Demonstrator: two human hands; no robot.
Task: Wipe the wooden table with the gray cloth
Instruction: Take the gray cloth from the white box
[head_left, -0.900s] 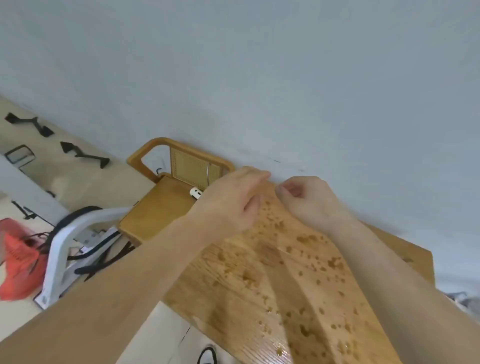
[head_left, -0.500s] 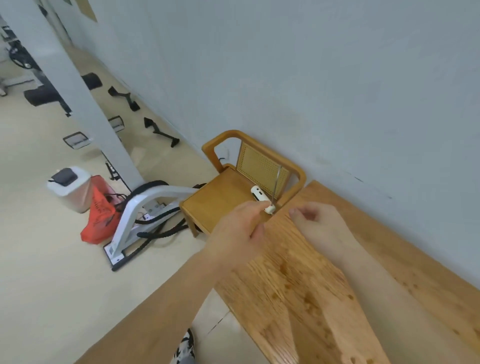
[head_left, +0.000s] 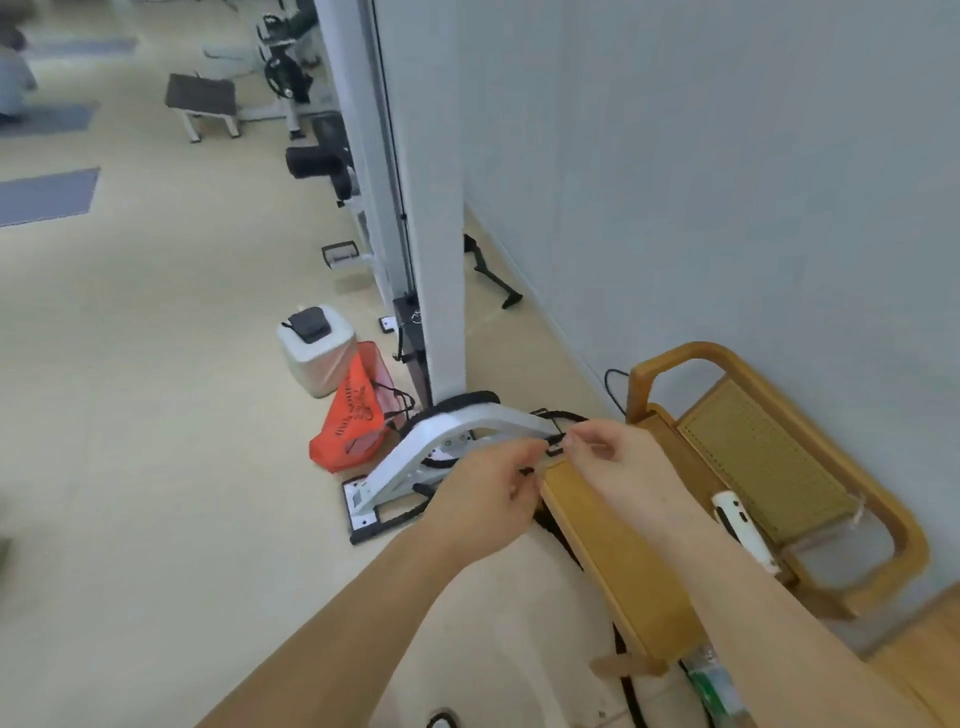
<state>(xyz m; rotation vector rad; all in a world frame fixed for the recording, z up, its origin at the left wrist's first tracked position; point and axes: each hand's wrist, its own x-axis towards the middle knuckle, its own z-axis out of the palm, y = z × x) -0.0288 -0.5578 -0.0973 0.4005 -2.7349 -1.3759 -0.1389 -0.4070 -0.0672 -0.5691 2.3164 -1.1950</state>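
Both hands hover above the floor and the light wooden chair with a woven cane back (head_left: 597, 551), which stands just left of the counter. The left hand (head_left: 483, 499) and right hand (head_left: 618, 467) have their fingers curled in, tips drawn near each other; I cannot tell whether they pinch anything. The brown wooden counter (head_left: 930, 654) shows only as a corner at the near right. The gray cloth is not in view. It should handle soft, light and limp, so it is best bunched at its middle under a flat palm.
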